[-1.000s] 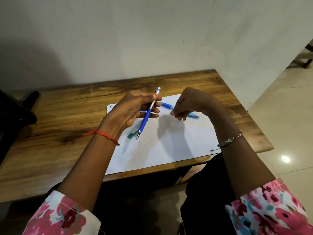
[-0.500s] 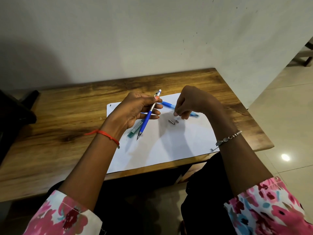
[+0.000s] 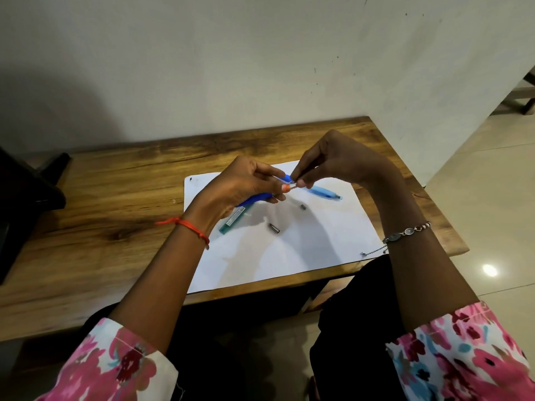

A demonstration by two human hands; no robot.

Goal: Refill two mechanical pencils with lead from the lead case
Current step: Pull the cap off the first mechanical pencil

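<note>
- Left hand (image 3: 240,183) grips the dark blue pencil (image 3: 254,199).
- Right hand (image 3: 333,163) pinches that pencil's top end.
- Lead case (image 3: 235,219) and light blue pencil (image 3: 324,193) lie on the paper (image 3: 318,250).

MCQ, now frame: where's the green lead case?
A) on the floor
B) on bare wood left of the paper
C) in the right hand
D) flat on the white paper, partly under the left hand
D: the green lead case lies on the white paper, its upper end hidden beneath the left hand.
</note>
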